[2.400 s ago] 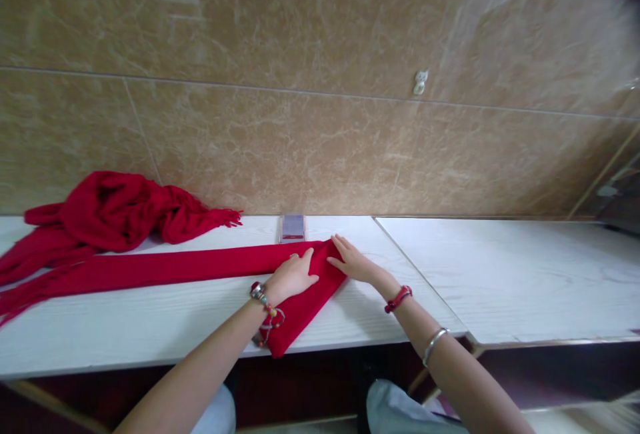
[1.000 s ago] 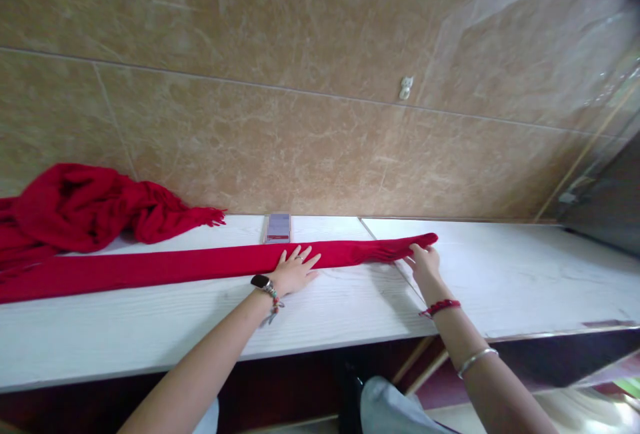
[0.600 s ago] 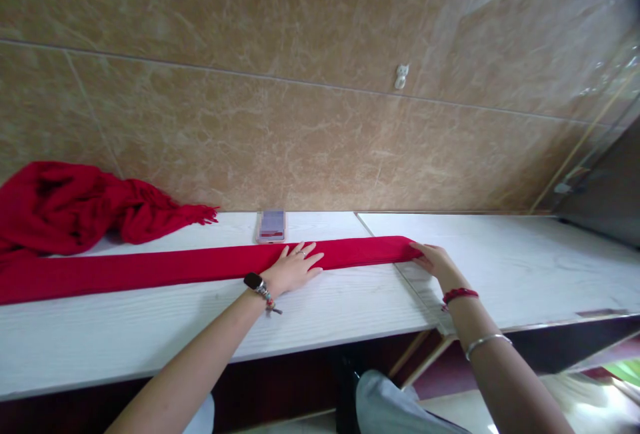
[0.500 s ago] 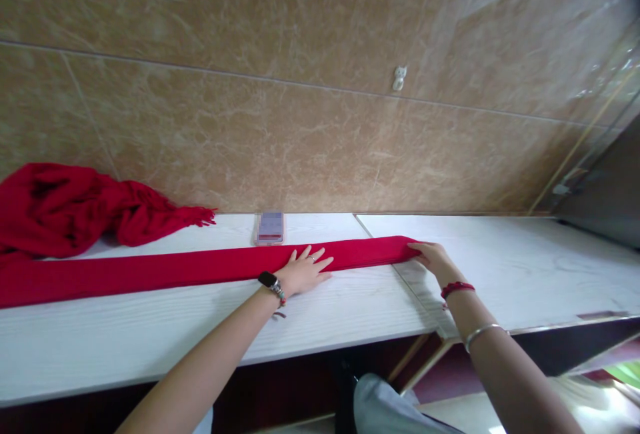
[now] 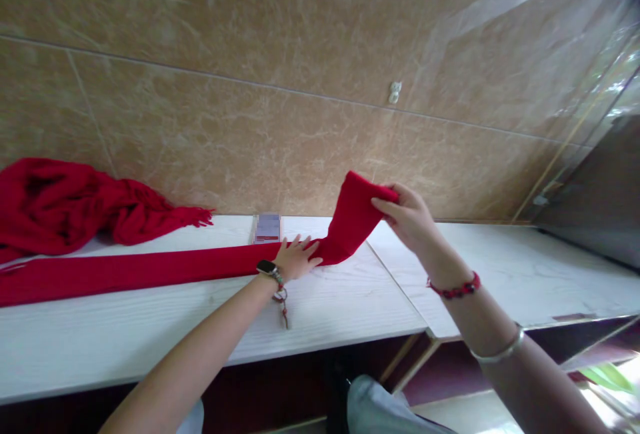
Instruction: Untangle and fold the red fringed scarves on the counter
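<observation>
A long red scarf point(image 5: 165, 269), folded into a narrow strip, lies along the white tabletop. My left hand point(image 5: 296, 259) rests flat on it with fingers spread, pressing it down near the middle of the view. The scarf's right end rises off the surface, pinched between the thumb and fingers of my right hand point(image 5: 407, 214). Between the two hands the raised part bends upward and stands out in front of the wall. The strip's left end runs out of view.
A second red scarf point(image 5: 65, 207) with a fringed end lies bunched at the back left. A phone point(image 5: 267, 228) rests against the tiled wall point(image 5: 250, 127), behind the strip. The white tabletop point(image 5: 165, 327) has a seam right of centre. A dark box-like object point(image 5: 595, 187) stands far right.
Folded cloth was first swung out to the right and laid straight. Since then my right hand has lifted the strip's right end up and leftward, while my left hand stays on the scarf.
</observation>
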A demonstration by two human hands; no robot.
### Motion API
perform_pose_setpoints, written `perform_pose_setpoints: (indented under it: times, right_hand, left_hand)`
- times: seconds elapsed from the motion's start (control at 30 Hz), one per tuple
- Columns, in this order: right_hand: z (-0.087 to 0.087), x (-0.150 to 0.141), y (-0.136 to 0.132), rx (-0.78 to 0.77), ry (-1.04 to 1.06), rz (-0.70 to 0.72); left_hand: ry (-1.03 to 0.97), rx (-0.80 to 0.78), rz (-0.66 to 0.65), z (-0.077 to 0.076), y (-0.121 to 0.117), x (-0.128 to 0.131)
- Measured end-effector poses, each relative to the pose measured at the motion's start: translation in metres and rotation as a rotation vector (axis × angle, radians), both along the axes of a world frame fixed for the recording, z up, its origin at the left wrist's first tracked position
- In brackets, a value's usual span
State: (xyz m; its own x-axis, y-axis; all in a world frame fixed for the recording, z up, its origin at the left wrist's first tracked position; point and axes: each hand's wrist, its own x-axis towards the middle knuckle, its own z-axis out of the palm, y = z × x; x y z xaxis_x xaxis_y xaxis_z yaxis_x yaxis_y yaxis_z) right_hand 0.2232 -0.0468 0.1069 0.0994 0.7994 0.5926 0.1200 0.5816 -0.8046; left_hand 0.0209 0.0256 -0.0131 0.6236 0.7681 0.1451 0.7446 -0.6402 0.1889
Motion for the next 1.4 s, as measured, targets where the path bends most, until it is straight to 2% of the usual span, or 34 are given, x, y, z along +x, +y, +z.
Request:
perform_pose_setpoints:
  times: [0.07, 0.13, 0.2, 0.27, 0.3, 0.37, 0.43, 0.47, 0.53, 0.63, 0.67, 0.73, 0.83, 1.0, 1.1, 1.17, 1.23, 1.33, 1.4]
  right_hand:
    - [-0.027, -0.046, -0.022, 0.031, -0.259, 0.039]
    - [-0.064, -0.084, -0.042, 0.006, -0.518, 0.117]
    - [-0.096, -0.11, -0.057, -0.079, -0.745, 0.21]
    - [-0.11, -0.122, -0.065, -0.082, -0.922, 0.336]
    - [-0.109, -0.123, -0.067, -0.076, -0.988, 0.393]
    - [-0.098, -0.115, -0.062, -0.08, -1.054, 0.445]
    - [-0.082, -0.1, -0.048, -0.105, -1.043, 0.379]
    - [-0.076, -0.091, -0.037, -0.095, -1.024, 0.305]
    - [-0.075, -0.07, -0.01, -0.097, -0.987, 0.051]
    - [-0.097, -0.036, 0.031, -0.224, -0.939, -0.364]
    - [-0.107, -0.026, 0.042, -0.29, -0.889, -0.446]
    - [-0.124, -0.012, 0.058, -0.414, -0.786, -0.454]
    - [-0.136, -0.006, 0.068, -0.467, -0.71, -0.402]
    - [-0.127, -0.016, 0.063, -0.3, -0.728, -0.405]
    - [-0.124, -0.01, 0.062, -0.316, -0.794, -0.475]
    - [-0.127, -0.002, 0.062, -0.365, -0.832, -0.495]
    - [-0.133, 0.002, 0.061, -0.314, -0.879, -0.463]
    - [-0.142, -0.006, 0.053, -0.162, -1.011, -0.335]
    - [-0.148, -0.019, 0.045, -0.154, -1.154, -0.248]
  left_hand:
    - [-0.022, 0.012, 0.109, 0.0, 0.004, -0.037]
    - [-0.054, -0.03, 0.176, -0.001, 0.007, -0.071]
    - [-0.078, -0.037, 0.196, 0.0, 0.01, -0.093]
    - [-0.095, -0.04, 0.155, 0.001, 0.009, -0.102]
    - [-0.105, -0.053, 0.115, 0.001, 0.007, -0.102]
    - [-0.138, -0.088, 0.03, 0.003, 0.002, -0.094]
    - [-0.174, -0.115, -0.041, 0.005, -0.004, -0.083]
    - [-0.189, -0.117, -0.064, 0.005, -0.007, -0.077]
    - [-0.195, -0.106, -0.07, 0.004, -0.013, -0.066]
    - [-0.122, -0.133, -0.011, 0.0, -0.018, -0.057]
    - [-0.089, -0.157, -0.001, -0.002, -0.018, -0.055]
    - [-0.04, -0.202, -0.004, -0.004, -0.018, -0.052]
    - [-0.036, -0.225, -0.012, -0.004, -0.017, -0.048]
    - [-0.276, -0.214, -0.085, 0.006, -0.018, -0.038]
    - [-0.359, -0.197, -0.054, 0.01, -0.023, -0.034]
    - [-0.27, -0.169, -0.001, 0.01, -0.027, -0.033]
    - [-0.121, -0.188, 0.077, 0.009, -0.03, -0.034]
    - [0.043, -0.304, 0.156, 0.007, -0.032, -0.037]
    - [0.088, -0.359, 0.161, 0.008, -0.032, -0.04]
